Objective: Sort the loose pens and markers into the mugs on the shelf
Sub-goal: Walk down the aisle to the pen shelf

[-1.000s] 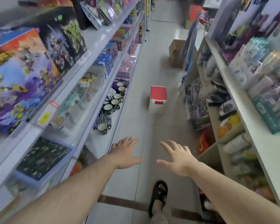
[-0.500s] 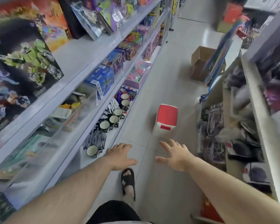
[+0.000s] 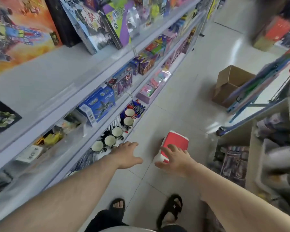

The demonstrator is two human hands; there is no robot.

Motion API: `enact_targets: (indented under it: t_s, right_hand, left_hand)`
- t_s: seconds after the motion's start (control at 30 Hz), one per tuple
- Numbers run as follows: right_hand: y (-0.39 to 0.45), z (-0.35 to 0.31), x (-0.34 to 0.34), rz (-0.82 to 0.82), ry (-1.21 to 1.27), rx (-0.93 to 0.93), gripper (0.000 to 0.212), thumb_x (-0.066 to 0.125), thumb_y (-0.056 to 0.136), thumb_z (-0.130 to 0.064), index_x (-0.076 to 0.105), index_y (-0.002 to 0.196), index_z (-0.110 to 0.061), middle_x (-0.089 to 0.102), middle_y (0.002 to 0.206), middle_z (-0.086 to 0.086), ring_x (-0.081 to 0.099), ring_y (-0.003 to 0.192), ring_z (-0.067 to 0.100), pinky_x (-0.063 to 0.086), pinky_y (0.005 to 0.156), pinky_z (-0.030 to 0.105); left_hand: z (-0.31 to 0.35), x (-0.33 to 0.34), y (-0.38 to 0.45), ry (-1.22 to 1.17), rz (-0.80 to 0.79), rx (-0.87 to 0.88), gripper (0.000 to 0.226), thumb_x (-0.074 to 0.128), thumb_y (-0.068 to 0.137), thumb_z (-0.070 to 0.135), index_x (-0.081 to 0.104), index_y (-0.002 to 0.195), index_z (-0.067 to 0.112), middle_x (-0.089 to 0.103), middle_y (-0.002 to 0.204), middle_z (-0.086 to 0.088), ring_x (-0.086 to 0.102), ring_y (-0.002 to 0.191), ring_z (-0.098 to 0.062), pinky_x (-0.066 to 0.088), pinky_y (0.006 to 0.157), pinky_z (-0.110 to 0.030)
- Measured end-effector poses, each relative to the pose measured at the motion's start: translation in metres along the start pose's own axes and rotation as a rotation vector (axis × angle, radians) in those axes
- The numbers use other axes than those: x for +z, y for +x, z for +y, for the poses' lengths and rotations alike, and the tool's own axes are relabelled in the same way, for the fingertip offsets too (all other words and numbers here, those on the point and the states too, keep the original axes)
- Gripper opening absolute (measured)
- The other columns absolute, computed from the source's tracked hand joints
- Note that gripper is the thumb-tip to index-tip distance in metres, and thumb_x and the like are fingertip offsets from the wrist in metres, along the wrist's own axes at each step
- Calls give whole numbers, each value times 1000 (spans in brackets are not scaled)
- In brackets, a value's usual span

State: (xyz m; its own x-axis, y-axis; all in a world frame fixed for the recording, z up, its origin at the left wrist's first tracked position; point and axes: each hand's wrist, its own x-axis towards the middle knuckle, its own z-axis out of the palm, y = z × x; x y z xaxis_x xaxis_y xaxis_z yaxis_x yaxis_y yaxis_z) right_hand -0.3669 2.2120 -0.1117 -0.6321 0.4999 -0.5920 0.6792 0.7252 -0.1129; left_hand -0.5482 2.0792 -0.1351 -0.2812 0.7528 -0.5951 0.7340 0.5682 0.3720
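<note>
Five white mugs [image 3: 117, 131] stand in a row on the low left shelf [image 3: 84, 154]. Left hand [image 3: 126, 155] and right hand [image 3: 176, 159] spread flat, holding nothing.

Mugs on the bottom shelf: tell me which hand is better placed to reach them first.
Left. The left hand, open and empty, is on the shelf side, just beside the row of mugs. The right hand, also open, is out over the aisle before the red-topped stool.

a pale glossy tiled floor [image 3: 187, 91] runs toward twelve o'clock between white shelving [image 3: 60, 91] at nine and three. light glares off it by the cardboard box [image 3: 231, 84] at two.
</note>
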Motion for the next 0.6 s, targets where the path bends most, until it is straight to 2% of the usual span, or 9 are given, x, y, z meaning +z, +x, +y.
enact_targets:
  t_s: [0.17, 0.4, 0.6]
  right_hand:
    - [70, 43, -51, -31, -63, -158, 78, 38, 87, -74, 21, 153, -35, 19, 160, 1, 20, 146, 27, 15, 117, 46]
    - [149, 110, -108, -79, -201, -347, 77, 33, 89, -74, 21, 153, -32, 21, 160, 4, 25, 144, 30, 19, 117, 45]
    - [203, 110, -143, -118, -321, -415, 75, 31, 92, -71, 21, 154, -30, 21, 160, 5, 26, 144, 29, 20, 115, 45]
  left_hand:
    - [23, -25, 59, -80, 52, -131, 84, 54, 82, 62, 20, 151, 29, 27, 156, 0, 31, 139, -27, 31, 107, -47]
    - [72, -45, 113, -303, 131, -292, 83, 56, 83, 59, 18, 152, 32, 26, 157, -2, 33, 139, -27, 34, 109, -46]
    - [62, -58, 135, -359, 178, -374, 81, 56, 83, 60, 22, 150, 30, 32, 154, -3, 37, 135, -26, 37, 106, -42]
